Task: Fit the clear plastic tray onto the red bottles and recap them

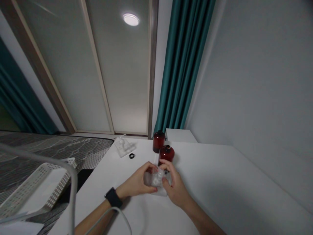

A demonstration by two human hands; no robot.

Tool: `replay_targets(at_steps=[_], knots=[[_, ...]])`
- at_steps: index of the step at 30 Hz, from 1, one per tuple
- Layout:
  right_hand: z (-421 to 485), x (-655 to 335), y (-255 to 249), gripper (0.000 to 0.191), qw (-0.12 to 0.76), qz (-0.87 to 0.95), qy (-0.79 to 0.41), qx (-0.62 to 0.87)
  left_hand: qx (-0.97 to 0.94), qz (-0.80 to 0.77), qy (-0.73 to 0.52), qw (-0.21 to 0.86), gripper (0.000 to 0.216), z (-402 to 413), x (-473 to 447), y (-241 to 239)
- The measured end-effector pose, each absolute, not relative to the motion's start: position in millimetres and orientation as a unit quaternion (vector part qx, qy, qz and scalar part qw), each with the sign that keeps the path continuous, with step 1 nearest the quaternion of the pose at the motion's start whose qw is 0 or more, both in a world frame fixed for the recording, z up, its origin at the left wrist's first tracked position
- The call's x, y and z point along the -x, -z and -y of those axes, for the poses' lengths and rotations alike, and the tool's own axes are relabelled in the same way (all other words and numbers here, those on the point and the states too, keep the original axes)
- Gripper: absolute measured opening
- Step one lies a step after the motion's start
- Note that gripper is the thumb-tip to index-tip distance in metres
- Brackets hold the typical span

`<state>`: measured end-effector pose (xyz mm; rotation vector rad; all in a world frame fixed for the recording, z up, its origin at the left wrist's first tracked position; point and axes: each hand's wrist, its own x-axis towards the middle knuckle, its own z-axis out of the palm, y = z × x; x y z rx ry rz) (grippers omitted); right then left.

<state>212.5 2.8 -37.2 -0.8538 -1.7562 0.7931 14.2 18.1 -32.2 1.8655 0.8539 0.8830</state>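
Note:
Between my two hands is a clear plastic bag with white parts inside, low over the white table. My left hand, with a dark watch on its wrist, curls around the bag's left side. The fingers and thumb of my right hand grip its right side. Just beyond my right fingertips stands a dark red bottle with an uncapped neck. A second dark red bottle is behind it. My fingers partly hide the bag and the nearer bottle's base.
At the table's back left lie another clear bag with a white pump-like part and a black ring. A white perforated basket is at the left, below the table. A pale cable crosses the near left. Behind the table hangs a teal curtain.

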Motion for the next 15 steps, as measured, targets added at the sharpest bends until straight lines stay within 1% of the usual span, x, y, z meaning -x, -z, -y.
replay_targets(at_steps=[5,10,15], knots=[[-1.5,-213.4,36.8,0.055,0.508,0.725,-0.28,0.372,-0.75,-0.343,-0.377,0.422,0.057,-16.5,-16.3,30.7],[-4.1,-211.4,43.0,0.06,0.519,0.714,-0.324,0.34,-0.743,-0.323,-0.408,0.421,0.055,-16.8,-17.3,30.1],[-4.3,-209.8,45.8,0.06,0.54,0.684,-0.339,0.355,-0.745,-0.323,-0.418,0.407,0.057,-16.8,-17.7,31.4]])
